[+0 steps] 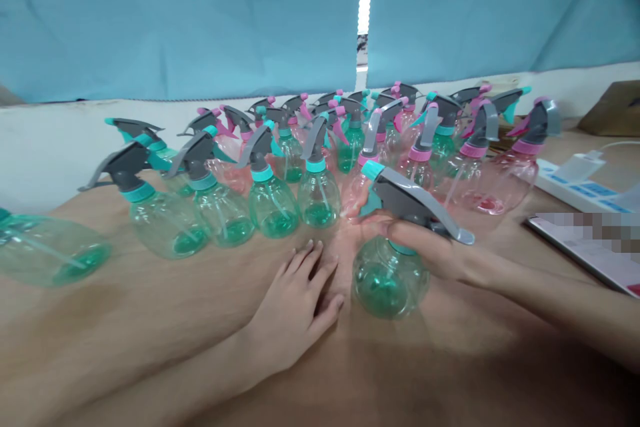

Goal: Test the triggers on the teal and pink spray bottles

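My right hand (423,243) is closed around the neck of a green spray bottle (385,283), just under its grey trigger head with turquoise nozzle. The bottle tilts a little, and I cannot tell whether its base touches the table. Flat on the table to its left lies my left hand (300,300), fingers spread and holding nothing. Just beyond those fingertips stand green spray bottles (275,207) in a row with turquoise collars. Pink spray bottles (510,177) are grouped behind and to the right, mixed with more green ones.
At the right edge lies a phone (585,247), with a white power strip (575,180) behind it. A brown box (613,110) sits at the far right. One more green bottle (55,247) is at the far left. Blue sheeting (200,20) covers the back wall.
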{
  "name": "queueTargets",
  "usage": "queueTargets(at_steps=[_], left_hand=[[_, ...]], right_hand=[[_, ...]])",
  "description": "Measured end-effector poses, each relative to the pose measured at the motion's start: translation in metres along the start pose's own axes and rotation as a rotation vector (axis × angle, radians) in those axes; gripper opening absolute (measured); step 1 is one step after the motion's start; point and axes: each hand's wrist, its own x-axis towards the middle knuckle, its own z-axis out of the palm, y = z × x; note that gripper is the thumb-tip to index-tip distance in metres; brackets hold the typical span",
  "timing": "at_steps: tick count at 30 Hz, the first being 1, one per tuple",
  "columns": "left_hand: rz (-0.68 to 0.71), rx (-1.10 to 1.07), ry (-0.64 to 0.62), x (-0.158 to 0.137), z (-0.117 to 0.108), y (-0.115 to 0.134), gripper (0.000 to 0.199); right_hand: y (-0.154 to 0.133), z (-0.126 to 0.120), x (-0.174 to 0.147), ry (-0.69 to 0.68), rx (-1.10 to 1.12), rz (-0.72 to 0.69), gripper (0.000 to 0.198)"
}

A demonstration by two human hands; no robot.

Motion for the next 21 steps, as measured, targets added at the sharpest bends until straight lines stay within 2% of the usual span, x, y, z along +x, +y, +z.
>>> queueTargets(at_steps=[3,8,14,18,21], left_hand=[[0.001,-0.006,0.001,0.000,-0.001,0.001,0.052],[0.008,-0.008,0.044,-0.001,0.003,0.002,0.052],[0.022,-0.030,0.097,-0.001,0.008,0.001,0.050],[0.047,-0.053,0.129,-0.002,0.010,0.000,0.050],[0.075,-0.058,0.141,-0.007,0.011,-0.002,0.048]], right_hand=[[-0.003,0.005,0.003,0.021,0.035,0.040,0.022],[-0.009,0.012,0.005,0.106,0.030,0.002,0.030],[-0.003,0.005,-0.011,0.182,-0.202,0.027,0.041],[-0.013,-0.001,-0.026,0.146,-0.435,0.014,0.058],[-0.021,-0.006,-0.036,0.100,-0.558,-0.011,0.049]])
